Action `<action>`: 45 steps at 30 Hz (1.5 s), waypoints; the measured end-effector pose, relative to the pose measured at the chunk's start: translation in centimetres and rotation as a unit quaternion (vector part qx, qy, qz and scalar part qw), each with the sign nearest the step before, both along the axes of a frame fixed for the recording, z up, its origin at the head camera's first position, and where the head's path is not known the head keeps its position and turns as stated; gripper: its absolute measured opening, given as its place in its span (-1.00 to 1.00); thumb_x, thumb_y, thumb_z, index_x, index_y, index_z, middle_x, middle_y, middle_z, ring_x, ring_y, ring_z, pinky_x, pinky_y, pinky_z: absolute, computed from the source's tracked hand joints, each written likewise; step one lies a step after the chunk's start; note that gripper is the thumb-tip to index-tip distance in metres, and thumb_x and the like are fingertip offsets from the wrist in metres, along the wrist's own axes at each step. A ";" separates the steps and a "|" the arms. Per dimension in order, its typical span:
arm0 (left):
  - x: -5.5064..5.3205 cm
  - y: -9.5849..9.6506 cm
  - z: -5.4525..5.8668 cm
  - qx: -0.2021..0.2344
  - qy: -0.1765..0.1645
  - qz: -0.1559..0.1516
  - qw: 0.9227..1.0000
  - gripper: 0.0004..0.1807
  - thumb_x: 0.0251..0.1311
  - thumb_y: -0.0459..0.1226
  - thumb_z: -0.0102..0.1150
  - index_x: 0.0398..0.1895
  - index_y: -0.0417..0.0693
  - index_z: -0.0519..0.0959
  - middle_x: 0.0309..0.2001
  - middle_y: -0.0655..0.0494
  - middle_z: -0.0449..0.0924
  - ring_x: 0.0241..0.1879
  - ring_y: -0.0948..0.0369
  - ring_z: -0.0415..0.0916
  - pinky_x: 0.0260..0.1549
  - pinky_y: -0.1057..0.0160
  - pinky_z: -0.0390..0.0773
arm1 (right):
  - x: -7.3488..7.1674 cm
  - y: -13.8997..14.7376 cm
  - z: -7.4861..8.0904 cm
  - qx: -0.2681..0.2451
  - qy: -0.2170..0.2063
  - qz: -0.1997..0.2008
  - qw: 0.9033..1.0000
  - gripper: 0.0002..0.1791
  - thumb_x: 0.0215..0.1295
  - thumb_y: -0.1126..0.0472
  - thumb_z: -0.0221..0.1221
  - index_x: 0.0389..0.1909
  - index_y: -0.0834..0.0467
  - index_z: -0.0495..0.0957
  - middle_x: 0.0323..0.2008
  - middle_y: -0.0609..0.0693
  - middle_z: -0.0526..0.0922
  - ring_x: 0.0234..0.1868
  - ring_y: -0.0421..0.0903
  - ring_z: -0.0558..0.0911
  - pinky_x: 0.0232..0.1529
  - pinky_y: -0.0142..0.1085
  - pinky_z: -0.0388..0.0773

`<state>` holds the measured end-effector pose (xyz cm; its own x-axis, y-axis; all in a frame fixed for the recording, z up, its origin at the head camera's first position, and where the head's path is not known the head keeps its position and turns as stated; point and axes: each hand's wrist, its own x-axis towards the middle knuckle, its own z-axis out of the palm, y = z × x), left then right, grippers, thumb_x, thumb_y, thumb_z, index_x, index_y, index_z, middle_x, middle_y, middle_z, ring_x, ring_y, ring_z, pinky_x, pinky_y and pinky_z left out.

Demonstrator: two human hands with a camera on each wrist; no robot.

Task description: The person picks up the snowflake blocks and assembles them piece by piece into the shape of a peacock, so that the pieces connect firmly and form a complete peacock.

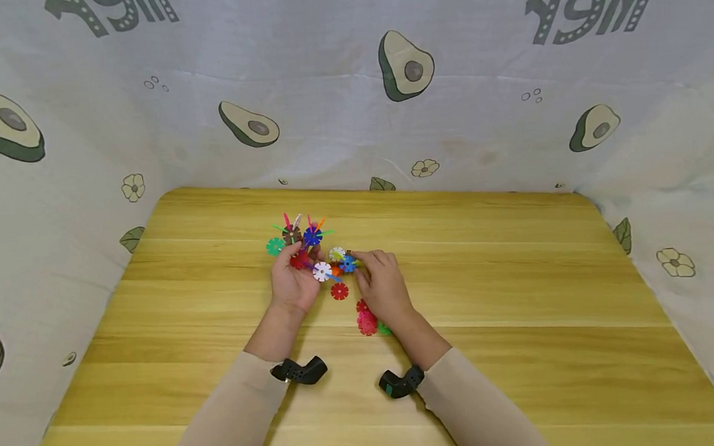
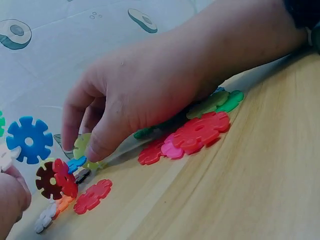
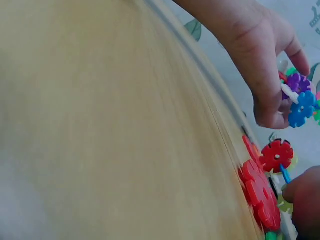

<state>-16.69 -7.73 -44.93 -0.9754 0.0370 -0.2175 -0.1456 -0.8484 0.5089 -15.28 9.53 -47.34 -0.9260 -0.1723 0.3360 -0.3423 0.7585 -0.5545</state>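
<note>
The person's left hand (image 1: pixel 293 284) grips a cluster of joined notched discs (image 1: pixel 312 236) above the wooden table (image 1: pixel 506 296), while the right hand's (image 1: pixel 384 287) thumb and fingers pinch a yellow-green disc (image 2: pixel 80 144) near a flat-lying red disc (image 1: pixel 339 291).

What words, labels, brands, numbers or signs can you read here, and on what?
"mer": mirrored grey lettering, upper right, on the white avocado-print fabric backdrop.
"mer": matching lettering, upper left, same backdrop.
Line above the right one: cut off, unreadable.
Multicoloured notched plastic discs, black wrist devices: none readable.
</note>
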 end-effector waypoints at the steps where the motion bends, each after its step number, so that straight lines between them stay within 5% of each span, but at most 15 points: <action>1: 0.0 0.0 0.0 -0.002 -0.009 0.002 1.000 -0.83 0.51 -0.26 -0.25 -0.01 0.11 0.37 -0.17 0.25 0.54 -0.12 0.26 0.40 -0.02 0.40 0.44 | 0.0 0.0 0.0 -0.012 -0.005 -0.006 1.000 -0.73 0.38 0.33 0.27 0.07 0.16 0.67 -0.05 0.10 0.71 -0.06 0.06 0.60 -0.04 -0.12 0.65; 4: 0.0 0.1 0.1 0.000 -0.023 0.005 1.000 -0.85 0.52 -0.27 -0.23 -0.05 0.12 0.37 -0.21 0.26 0.47 -0.15 0.26 0.31 -0.11 0.42 0.36 | 0.0 0.1 0.0 -0.072 -0.024 -0.029 0.997 -0.83 0.38 0.31 0.28 -0.06 0.22 0.69 -0.19 0.12 0.71 -0.22 -0.01 0.64 -0.22 -0.23 0.67; 7: 0.0 0.1 0.1 0.008 -0.026 -0.001 1.000 -0.84 0.52 -0.30 -0.23 -0.08 0.10 0.39 -0.22 0.23 0.48 -0.15 0.26 0.32 -0.12 0.42 0.37 | -0.1 0.2 0.1 -0.184 -0.063 -0.058 0.979 -0.87 0.37 0.31 0.27 -0.13 0.26 0.66 -0.27 0.14 0.70 -0.31 -0.09 0.66 -0.30 -0.39 0.66; 9: 0.0 0.2 0.0 0.009 -0.021 -0.009 1.000 -0.82 0.52 -0.33 -0.23 -0.11 0.06 0.43 -0.21 0.20 0.53 -0.15 0.25 0.37 -0.10 0.42 0.42 | -0.1 0.2 0.2 -0.279 -0.095 -0.069 0.953 -0.86 0.35 0.34 0.26 -0.12 0.29 0.61 -0.28 0.14 0.69 -0.33 -0.15 0.69 -0.31 -0.46 0.66; 15: 0.0 0.8 -0.4 -0.004 0.018 -0.054 0.998 -0.76 0.53 -0.42 -0.21 -0.05 -0.08 0.52 -0.12 0.12 0.66 -0.10 0.24 0.59 0.13 0.33 0.63 | -0.4 0.2 0.7 -0.521 -0.161 -0.023 0.838 -0.83 0.37 0.49 0.19 -0.10 0.30 0.46 -0.33 -0.01 0.69 -0.33 -0.22 0.78 -0.22 -0.40 0.76; 17: 0.2 1.0 -0.4 -0.019 0.024 -0.073 0.997 -0.75 0.55 -0.40 -0.20 0.00 -0.08 0.52 -0.10 0.12 0.69 -0.07 0.25 0.65 0.18 0.27 0.64 | -0.4 0.2 0.7 -0.549 -0.170 -0.003 0.819 -0.81 0.37 0.53 0.17 -0.10 0.25 0.47 -0.34 -0.08 0.72 -0.31 -0.22 0.79 -0.18 -0.37 0.77; 19: 0.3 1.3 -0.4 -0.024 0.025 -0.091 0.995 -0.75 0.57 -0.37 -0.20 0.03 -0.09 0.53 -0.10 0.10 0.72 -0.06 0.25 0.68 0.19 0.26 0.65 | -0.3 0.1 0.7 -0.560 -0.176 0.012 0.810 -0.78 0.35 0.57 0.15 -0.11 0.23 0.51 -0.32 -0.12 0.74 -0.28 -0.21 0.80 -0.16 -0.35 0.78; 22: 0.5 1.7 -0.4 -0.017 0.019 -0.114 0.993 -0.75 0.59 -0.33 -0.19 -0.01 -0.09 0.55 -0.17 0.11 0.74 -0.15 0.28 0.69 0.05 0.35 0.67 | -0.2 0.1 0.7 -0.550 -0.183 0.020 0.814 -0.74 0.29 0.60 0.19 -0.10 0.24 0.58 -0.29 -0.16 0.75 -0.24 -0.22 0.78 -0.13 -0.35 0.77; 26: 0.6 1.9 -0.3 0.014 0.006 -0.148 0.989 -0.73 0.62 -0.26 -0.20 0.00 -0.04 0.57 -0.21 0.17 0.74 -0.24 0.33 0.64 -0.08 0.41 0.63 | 0.0 0.0 0.8 -0.515 -0.190 0.010 0.835 -0.77 0.23 0.54 0.30 -0.17 0.21 0.67 -0.32 -0.23 0.75 -0.21 -0.26 0.73 -0.12 -0.41 0.74; 29: 0.8 1.9 -0.2 0.031 0.004 -0.174 0.984 -0.68 0.64 -0.20 -0.25 0.18 0.01 0.51 -0.09 0.19 0.76 -0.12 0.35 0.67 -0.01 0.41 0.65 | 0.1 0.1 0.9 -0.487 -0.195 0.008 0.851 -0.85 0.24 0.50 0.32 -0.25 0.23 0.69 -0.37 -0.25 0.76 -0.25 -0.30 0.73 -0.16 -0.46 0.72; 34: 0.9 1.6 -0.1 0.058 0.008 -0.208 0.976 -0.61 0.66 -0.12 -0.33 0.36 0.03 0.36 0.04 0.17 0.74 0.05 0.32 0.68 0.11 0.36 0.65 | 0.2 0.2 0.9 -0.442 -0.191 0.005 0.877 -0.79 0.28 0.47 0.30 -0.10 0.49 0.63 -0.29 0.03 0.81 -0.29 -0.36 0.72 -0.20 -0.48 0.71; 39: 0.9 1.5 -0.2 0.077 0.013 -0.214 0.974 -0.63 0.66 -0.12 -0.33 0.19 0.03 0.49 0.05 0.18 0.73 0.06 0.32 0.67 0.13 0.36 0.63 | 0.2 0.1 0.8 -0.444 -0.190 0.001 0.876 -0.73 0.29 0.47 0.29 -0.03 0.53 0.58 -0.24 0.16 0.81 -0.32 -0.37 0.72 -0.25 -0.50 0.69; 45: 1.0 1.6 -0.3 0.081 0.010 -0.210 0.974 -0.64 0.66 -0.12 -0.31 0.21 0.06 0.49 0.09 0.19 0.71 0.09 0.32 0.66 0.18 0.36 0.61 | 0.2 -0.1 0.8 -0.425 -0.179 -0.023 0.887 -0.72 0.24 0.41 0.37 -0.09 0.49 0.64 -0.27 0.15 0.81 -0.32 -0.38 0.70 -0.24 -0.51 0.68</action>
